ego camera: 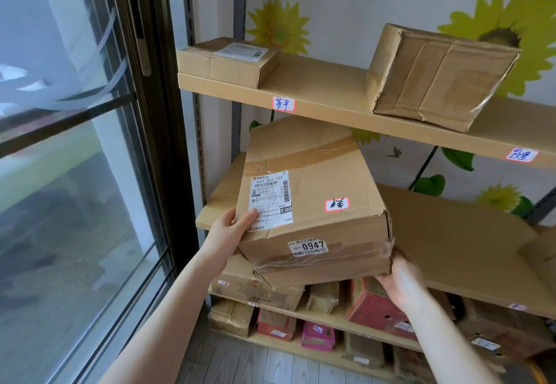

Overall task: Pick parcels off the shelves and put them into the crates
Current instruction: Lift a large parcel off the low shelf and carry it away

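A long brown cardboard parcel with a white shipping label and a "0947" sticker juts out over the front edge of the middle shelf, tilted toward me. My left hand grips its near left corner, thumb on the label. My right hand holds its near right bottom corner from below. On the top shelf lie a small flat parcel at the left and a crumpled tilted box at the right. No crate is in view.
Lower shelves hold several brown, red and pink parcels. A glass sliding door with a dark frame stands close on the left. The wall behind carries sunflower decals. Grey wood floor shows below.
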The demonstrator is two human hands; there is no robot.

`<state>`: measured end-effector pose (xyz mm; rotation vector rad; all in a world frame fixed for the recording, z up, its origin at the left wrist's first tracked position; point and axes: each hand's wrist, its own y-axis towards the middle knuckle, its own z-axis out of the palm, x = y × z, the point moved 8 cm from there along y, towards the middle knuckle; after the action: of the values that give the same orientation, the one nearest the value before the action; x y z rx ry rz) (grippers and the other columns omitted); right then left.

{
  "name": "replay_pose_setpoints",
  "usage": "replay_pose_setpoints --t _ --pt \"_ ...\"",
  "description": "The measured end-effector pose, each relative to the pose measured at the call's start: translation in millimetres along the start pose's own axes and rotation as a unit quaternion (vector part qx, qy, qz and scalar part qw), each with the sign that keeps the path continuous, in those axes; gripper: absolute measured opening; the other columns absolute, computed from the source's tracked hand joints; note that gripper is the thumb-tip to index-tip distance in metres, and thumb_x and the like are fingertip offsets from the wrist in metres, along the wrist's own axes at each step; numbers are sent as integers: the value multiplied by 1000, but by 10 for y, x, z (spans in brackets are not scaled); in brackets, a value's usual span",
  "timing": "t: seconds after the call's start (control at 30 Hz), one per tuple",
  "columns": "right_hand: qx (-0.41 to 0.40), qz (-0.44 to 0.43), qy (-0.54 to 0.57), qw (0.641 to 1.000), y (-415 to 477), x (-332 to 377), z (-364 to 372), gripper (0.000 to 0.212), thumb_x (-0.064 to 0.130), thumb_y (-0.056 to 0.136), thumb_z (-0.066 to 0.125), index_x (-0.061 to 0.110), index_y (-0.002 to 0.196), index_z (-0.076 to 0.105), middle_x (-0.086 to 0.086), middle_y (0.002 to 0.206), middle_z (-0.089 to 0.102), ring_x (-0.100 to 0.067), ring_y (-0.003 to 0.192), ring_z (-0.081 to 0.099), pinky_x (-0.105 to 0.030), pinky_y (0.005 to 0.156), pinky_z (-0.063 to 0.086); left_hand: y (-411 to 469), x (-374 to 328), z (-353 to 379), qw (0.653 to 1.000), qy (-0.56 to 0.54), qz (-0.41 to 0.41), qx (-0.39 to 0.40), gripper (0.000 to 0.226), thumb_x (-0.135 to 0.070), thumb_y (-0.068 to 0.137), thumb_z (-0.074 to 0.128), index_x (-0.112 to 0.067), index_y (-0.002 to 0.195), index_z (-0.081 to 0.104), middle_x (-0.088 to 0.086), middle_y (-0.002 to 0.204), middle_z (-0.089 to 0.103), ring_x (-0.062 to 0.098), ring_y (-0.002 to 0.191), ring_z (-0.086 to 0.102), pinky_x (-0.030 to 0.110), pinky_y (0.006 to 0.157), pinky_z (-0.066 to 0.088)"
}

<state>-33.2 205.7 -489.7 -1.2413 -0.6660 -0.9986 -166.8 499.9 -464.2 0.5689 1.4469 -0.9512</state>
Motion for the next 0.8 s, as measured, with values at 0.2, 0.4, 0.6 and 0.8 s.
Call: replay_pose_setpoints --t 0.2,0.4,0.6,0.8 --pt "-4 -22 -88 996 8 25 -33 35 5 98 34 15 126 53 -6 118 58 -26 108 53 -46 106 38 -47 13 5 1000 -8 4 -3 37 -35 90 57 -16 122 55 -3 101 69 10 81 65 25 65 52" --pt "14 -93 -176 980 -162 195 165 24 44 92 46 26 95 62 1 100 66 -23 113 53 -45 109 32 -105 -52 -14 997 -64 30 -37 30 -27 91 56 -18 119 54 -3 103 66 11 85 62 26 63 51" --pt "62 -8 -214 975 -30 -464 494 45 45 96 33 12 117 57 -13 131 54 -29 123 48 -49 111 31 -43 -344 -311 990 -48 131 -5 33 -23 86 64 -24 118 57 -6 106 70 9 98 67 15 70 54" --pt "109 67 -82 988 25 -757 1128 23 28 101 32 14 101 49 2 96 54 -13 98 52 -29 100 37 275 -431 -643 974 146 146 -97 35 -29 92 54 -19 125 52 -2 110 63 14 100 61 11 66 48"
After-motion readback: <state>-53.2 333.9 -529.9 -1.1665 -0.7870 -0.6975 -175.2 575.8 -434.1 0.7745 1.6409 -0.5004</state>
